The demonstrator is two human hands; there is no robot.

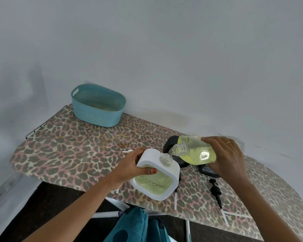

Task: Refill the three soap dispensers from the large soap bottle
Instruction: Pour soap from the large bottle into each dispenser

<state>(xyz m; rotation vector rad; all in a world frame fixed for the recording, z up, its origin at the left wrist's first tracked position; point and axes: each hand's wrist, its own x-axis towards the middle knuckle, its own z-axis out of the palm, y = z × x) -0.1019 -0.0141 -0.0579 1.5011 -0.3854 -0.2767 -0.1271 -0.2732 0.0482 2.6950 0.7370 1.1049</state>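
Note:
My left hand [136, 167] grips a white square soap dispenser [168, 187] with a clear window showing pale green soap; it is lifted off the board and tilted, its open neck [166, 158] facing up. My right hand [225, 157] holds the large clear soap bottle [192, 151] of yellow-green soap on its side, its uncapped mouth just above the dispenser's neck, with a thin stream running in. A black dispenser [171, 143] stands behind the bottle, and another dark one [208, 171] lies partly hidden under my right hand.
A leopard-print ironing board [73, 151] carries everything. A teal basket [97, 105] stands at its far left by the wall. A black pump with its tube [216, 192] lies at the right front, a white pump [128, 151] behind my left hand, and white tubes [175, 200] near the front edge.

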